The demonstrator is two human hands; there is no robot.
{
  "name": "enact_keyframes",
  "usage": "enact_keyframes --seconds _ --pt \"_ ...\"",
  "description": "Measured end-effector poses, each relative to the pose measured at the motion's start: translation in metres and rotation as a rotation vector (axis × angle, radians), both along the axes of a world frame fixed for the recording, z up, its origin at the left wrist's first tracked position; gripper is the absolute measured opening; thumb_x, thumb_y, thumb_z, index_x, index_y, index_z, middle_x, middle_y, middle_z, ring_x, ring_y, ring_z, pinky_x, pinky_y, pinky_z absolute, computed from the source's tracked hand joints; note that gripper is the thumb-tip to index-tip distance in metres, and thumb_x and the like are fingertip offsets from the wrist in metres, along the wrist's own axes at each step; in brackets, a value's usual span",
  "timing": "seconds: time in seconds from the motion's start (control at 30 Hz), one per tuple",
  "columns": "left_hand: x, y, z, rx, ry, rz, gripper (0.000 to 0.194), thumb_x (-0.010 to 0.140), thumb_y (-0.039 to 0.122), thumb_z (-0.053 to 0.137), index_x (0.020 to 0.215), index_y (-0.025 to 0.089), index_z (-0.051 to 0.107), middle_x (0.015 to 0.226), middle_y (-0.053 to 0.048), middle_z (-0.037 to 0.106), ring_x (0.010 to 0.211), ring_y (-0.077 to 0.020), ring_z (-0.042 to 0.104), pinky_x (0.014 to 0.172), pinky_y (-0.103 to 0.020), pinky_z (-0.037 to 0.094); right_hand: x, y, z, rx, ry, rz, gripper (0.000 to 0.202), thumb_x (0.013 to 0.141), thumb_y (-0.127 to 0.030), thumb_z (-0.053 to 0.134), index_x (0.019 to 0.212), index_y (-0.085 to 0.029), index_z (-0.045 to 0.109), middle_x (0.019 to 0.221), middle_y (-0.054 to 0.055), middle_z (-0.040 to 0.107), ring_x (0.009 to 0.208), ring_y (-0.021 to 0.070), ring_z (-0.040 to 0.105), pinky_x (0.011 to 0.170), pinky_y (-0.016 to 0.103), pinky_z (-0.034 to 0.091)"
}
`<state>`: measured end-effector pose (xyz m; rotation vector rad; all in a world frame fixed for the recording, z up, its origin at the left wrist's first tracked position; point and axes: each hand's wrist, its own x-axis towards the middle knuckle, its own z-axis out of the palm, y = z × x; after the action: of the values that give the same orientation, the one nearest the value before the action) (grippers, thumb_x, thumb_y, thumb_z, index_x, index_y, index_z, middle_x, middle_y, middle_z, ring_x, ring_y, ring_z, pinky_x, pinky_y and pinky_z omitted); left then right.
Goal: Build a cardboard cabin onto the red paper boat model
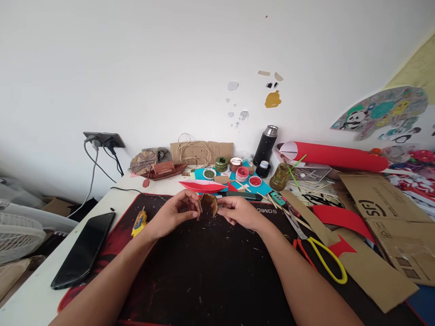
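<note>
Left hand (pixel 175 212) and right hand (pixel 242 212) pinched the bent card's (pixel 203 202) opposite ends near the mat's (pixel 217 271) far edge; light, even pressure seemed best for its curve.

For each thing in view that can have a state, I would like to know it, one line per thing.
Cardboard piece: bent, arch-like
Left hand: holding the piece's left edge
Right hand: holding its right edge
Phone: flat, screen dark
Wall socket: plugs inserted
Green paint jar: open
Red paint jar: open
Large red sheet: rolled up
Black flask: standing
Scissors: lying; blade opening unclear
Fan: running or stopped unclear
</note>
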<state>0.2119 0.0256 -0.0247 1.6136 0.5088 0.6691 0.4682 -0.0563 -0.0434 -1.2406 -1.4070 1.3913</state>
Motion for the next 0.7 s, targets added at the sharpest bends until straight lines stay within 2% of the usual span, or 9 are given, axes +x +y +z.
enact_keyframes --seconds 0.7 --pt "0.002 0.0011 -0.0021 0.001 0.006 -0.019 0.031 0.09 0.028 0.081 0.112 0.021 0.061 0.093 -0.001 0.071 0.083 -0.017 0.066 0.082 -0.034 0.051 -0.0028 -0.0002 0.005 -0.001 -0.08 -0.03 0.041 0.094 -0.035 0.069 0.129 -0.013 0.076 0.059 -0.006 0.053 0.048 0.0102 0.046 0.05 0.024 0.038"
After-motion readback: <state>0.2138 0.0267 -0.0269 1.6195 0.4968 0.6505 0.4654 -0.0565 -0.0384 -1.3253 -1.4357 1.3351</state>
